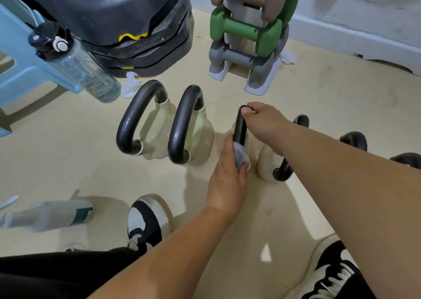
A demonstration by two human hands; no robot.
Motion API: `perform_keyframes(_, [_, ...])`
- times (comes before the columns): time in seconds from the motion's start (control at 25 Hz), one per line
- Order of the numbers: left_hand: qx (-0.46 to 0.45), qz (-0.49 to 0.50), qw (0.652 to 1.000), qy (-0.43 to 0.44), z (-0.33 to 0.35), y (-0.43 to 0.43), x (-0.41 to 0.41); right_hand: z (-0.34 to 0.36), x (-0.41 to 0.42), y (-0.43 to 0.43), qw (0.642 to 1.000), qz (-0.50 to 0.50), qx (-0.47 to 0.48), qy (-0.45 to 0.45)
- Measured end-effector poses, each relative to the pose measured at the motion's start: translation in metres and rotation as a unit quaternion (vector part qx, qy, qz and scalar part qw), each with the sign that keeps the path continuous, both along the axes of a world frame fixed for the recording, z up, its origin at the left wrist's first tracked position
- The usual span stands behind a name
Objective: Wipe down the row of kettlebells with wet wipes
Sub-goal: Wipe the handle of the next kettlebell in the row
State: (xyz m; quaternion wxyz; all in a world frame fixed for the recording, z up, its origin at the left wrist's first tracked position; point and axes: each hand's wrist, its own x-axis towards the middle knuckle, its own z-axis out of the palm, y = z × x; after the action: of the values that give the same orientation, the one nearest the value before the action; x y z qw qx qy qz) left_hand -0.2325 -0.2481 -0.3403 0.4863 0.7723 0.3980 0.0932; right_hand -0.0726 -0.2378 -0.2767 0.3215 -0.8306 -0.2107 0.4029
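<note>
1. The left hand (pixel 227 175) has its fingers curled closed around a crumpled pale grey wet wipe (pixel 241 158), pressing it against the near end of a black, rough-textured metal handle (pixel 240 128).
2. The right hand (pixel 264 123) pinches the far top of that same handle, thumb on the left face and fingers wrapped over the right; it holds nothing else.
3. The handle belongs to a cream-bodied kettlebell (pixel 251 148) standing on the beige floor (pixel 319 107), third from the left in the row. Most of its body is hidden behind the two hands and the right forearm.
4. Just to its right sits another cream kettlebell with a black handle (pixel 271 166), partly covered by the right forearm; further black handles (pixel 354 139) show beyond the arm at the right.
5. To the left stand two larger cream kettlebells with thick black loop handles, one (pixel 193 137) close beside the held one and the other (pixel 145 125) at the row's left end.
6. Far behind them are a stack of black plastic platforms (pixel 136 25) and a white rack of grey, green and tan dumbbells (pixel 250 36).
7. At far left a clear plastic water bottle with a black cap (pixel 77 61) leans against a light blue plastic stool (pixel 13 48), with a crumpled white wipe (pixel 131 85) beside its base.
8. Near left, a white spray bottle (pixel 50 216) lies on the floor beside a black-and-white trainer (pixel 145 221).
</note>
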Motion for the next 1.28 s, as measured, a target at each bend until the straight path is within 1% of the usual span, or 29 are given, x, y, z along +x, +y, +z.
perform_keyframes(0.12, [0.004,-0.021,0.999,0.029,0.001,0.007,0.0,-0.001,0.002,0.0,1.0,0.006,-0.001,-0.003])
perform_keyframes(0.2, [-0.004,0.001,1.0,0.022,0.014,0.016,0.018,-0.002,0.001,0.002,1.0,0.004,-0.003,-0.002])
perform_keyframes(0.24, [-0.033,0.023,0.999,0.017,0.02,0.025,0.033,-0.003,0.002,0.003,1.0,0.0,-0.002,0.003])
perform_keyframes(0.32, [-0.166,0.053,0.984,0.036,0.03,0.048,0.06,-0.005,0.003,0.005,1.0,-0.007,0.0,0.012])
perform_keyframes(0.36, [-0.226,0.046,0.971,0.058,0.035,0.06,0.069,-0.006,0.002,0.005,1.0,-0.004,0.0,0.013])
perform_keyframes(0.4, [-0.266,0.03,0.961,0.072,0.039,0.067,0.073,-0.005,0.002,0.006,1.0,0.001,-0.001,0.013])
perform_keyframes(0.44, [-0.267,0.02,0.961,0.07,0.04,0.07,0.071,-0.005,0.001,0.006,1.0,0.005,-0.002,0.009])
perform_keyframes(0.48, [-0.243,0.027,0.968,0.048,0.042,0.065,0.065,-0.004,0.001,0.006,1.0,0.008,-0.003,0.007])
perform_keyframes(0.56, [-0.148,0.049,0.987,-0.035,0.03,0.041,0.044,-0.003,0.001,0.006,1.0,0.011,-0.006,0.006])
perform_keyframes(0.6, [-0.094,0.046,0.993,-0.049,0.02,0.026,0.03,-0.002,0.001,0.006,1.0,0.011,-0.008,0.003])
perform_keyframes(0.64, [-0.051,0.028,0.998,-0.039,0.012,0.013,0.016,-0.001,0.001,0.005,1.0,0.013,-0.005,0.001])
perform_keyframes(0.72, [-0.009,-0.012,1.0,0.0,-0.005,-0.001,-0.002,-0.002,0.003,0.002,1.0,0.018,0.011,0.001])
perform_keyframes(0.8, [-0.009,-0.027,0.999,0.022,-0.005,0.002,0.0,0.0,0.006,0.002,1.0,0.026,0.01,-0.008])
perform_keyframes(0.92, [0.021,0.006,1.0,0.019,0.011,0.023,0.022,-0.001,0.006,0.0,1.0,0.025,0.005,-0.007])
perform_keyframes(1.0, [0.002,0.011,0.998,0.057,0.024,0.05,0.048,-0.001,0.007,0.001,1.0,0.002,0.015,0.006])
perform_keyframes(1.08, [-0.034,-0.033,0.994,0.094,0.036,0.069,0.068,-0.002,0.009,0.001,0.999,-0.034,0.025,0.027])
perform_keyframes(1.12, [-0.053,-0.042,0.993,0.098,0.039,0.072,0.075,-0.003,0.011,0.001,0.998,-0.045,0.025,0.034])
perform_keyframes(1.2, [-0.049,-0.021,0.996,0.077,0.036,0.063,0.074,-0.002,0.013,0.001,0.997,-0.059,0.022,0.034])
perform_keyframes(1.28, [0.0,0.033,0.999,0.036,0.023,0.041,0.053,-0.002,0.014,0.005,0.997,-0.064,0.022,0.021])
